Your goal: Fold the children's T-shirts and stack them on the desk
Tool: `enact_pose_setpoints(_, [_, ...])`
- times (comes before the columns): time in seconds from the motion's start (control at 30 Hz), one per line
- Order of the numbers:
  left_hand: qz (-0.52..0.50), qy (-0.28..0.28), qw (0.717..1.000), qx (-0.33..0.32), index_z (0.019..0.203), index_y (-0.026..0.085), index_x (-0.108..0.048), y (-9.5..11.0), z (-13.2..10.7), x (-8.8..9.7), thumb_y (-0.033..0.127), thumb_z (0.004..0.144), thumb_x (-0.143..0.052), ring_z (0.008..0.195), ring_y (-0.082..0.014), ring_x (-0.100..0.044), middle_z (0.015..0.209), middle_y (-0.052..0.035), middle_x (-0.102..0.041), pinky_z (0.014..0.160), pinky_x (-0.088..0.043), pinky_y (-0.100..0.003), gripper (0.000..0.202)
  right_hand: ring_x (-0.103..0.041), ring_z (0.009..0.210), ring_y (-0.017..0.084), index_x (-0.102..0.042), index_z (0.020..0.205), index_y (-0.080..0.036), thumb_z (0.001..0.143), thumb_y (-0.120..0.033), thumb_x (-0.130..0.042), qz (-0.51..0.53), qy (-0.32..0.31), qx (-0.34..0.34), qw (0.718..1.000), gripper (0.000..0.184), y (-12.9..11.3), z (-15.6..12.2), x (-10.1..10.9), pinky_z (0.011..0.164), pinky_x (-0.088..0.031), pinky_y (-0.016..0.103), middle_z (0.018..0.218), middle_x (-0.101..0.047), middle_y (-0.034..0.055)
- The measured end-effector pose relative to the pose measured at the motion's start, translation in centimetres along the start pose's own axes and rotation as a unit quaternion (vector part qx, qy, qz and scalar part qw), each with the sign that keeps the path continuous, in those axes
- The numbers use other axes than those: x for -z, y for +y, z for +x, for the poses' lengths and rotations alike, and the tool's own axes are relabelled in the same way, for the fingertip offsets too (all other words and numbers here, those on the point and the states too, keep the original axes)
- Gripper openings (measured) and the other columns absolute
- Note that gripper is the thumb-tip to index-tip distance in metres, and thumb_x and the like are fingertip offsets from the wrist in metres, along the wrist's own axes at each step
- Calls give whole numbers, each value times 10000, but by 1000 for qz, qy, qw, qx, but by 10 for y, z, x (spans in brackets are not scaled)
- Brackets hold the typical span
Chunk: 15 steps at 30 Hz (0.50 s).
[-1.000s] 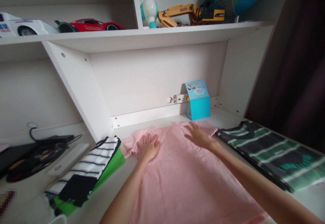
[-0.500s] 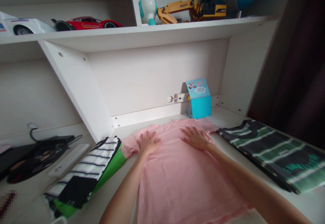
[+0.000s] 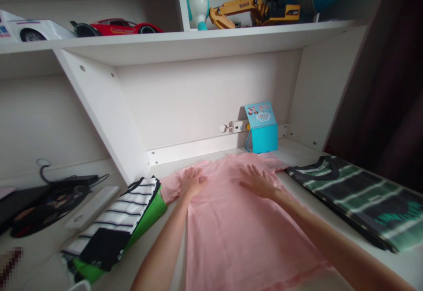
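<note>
A pink T-shirt (image 3: 238, 233) lies spread flat on the white desk (image 3: 297, 156), its collar end away from me. My left hand (image 3: 193, 183) rests palm down on the shirt's upper left, fingers spread. My right hand (image 3: 259, 183) lies flat on the upper right of the same shirt, also holding nothing. To the left, a folded black-and-white striped garment (image 3: 114, 220) sits on green cloth (image 3: 148, 216). To the right lies a folded green-and-black striped shirt (image 3: 360, 203).
A turquoise desk calendar (image 3: 261, 128) and a wall socket strip (image 3: 235, 127) stand behind the shirt. Left of the clothes lie a black bag with cables (image 3: 49, 207) and a white power bank (image 3: 91, 207). Toy vehicles stand on the shelf (image 3: 185, 40) overhead.
Both hands stay on the shirt, and the left has slid slightly toward the collar. The shirt's upper part looks smoother, and the view has shifted slightly.
</note>
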<state>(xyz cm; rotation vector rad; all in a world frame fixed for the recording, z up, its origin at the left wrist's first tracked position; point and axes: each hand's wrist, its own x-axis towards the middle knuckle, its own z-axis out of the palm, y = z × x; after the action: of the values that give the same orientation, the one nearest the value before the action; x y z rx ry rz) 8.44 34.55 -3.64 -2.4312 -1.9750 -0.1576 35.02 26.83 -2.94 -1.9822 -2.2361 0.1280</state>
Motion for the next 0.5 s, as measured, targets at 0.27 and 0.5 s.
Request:
enact_pose_setpoints(0.27, [0, -10, 999, -52, 1372, 286, -291, 5, 1, 11, 534, 853, -308, 1326, -328, -176, 1445, -70, -280, 1008, -208, -550, 574, -41, 1329, 334, -19, 1413, -334, 844, -561, -395, 162, -77, 264, 948, 719, -79, -131, 12, 989, -184, 639, 1473, -91, 79])
enact_pose_setpoints(0.5, [1, -9, 998, -68, 1383, 257, -274, -6, -2, -6, 587, 848, -275, 1342, -301, -149, 1471, -89, -213, 1025, -184, -537, 628, -213, 1268, 423, -129, 1427, -290, 805, -575, -452, 112, 20, 299, 947, 756, -91, -159, -26, 888, -304, 684, 1417, -189, 182])
